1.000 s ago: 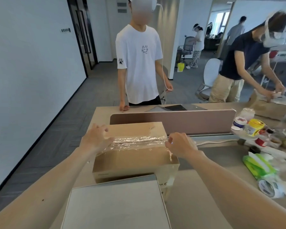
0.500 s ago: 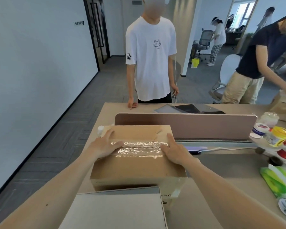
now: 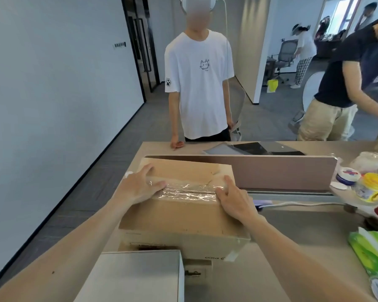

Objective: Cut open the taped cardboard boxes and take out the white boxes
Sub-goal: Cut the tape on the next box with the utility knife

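A brown cardboard box (image 3: 179,219) sits on the desk in front of me, its top seam covered by a strip of clear shiny tape (image 3: 190,191). My left hand (image 3: 140,187) lies flat on the left end of the tape, fingers spread. My right hand (image 3: 234,199) presses flat on the right end of the tape. Neither hand holds anything. A white box (image 3: 135,277) lies on the desk just in front of the cardboard box, at the bottom of the view.
A pinkish desk divider (image 3: 271,171) stands right behind the box. Jars and tubs (image 3: 367,184) and a green wipes pack (image 3: 369,251) crowd the right side. A person in a white T-shirt (image 3: 199,83) stands across the desk; another person (image 3: 340,83) bends at the right.
Both hands went from pinching the tape ends with curled fingers to lying flat on the box top. My view has moved closer and slightly left.
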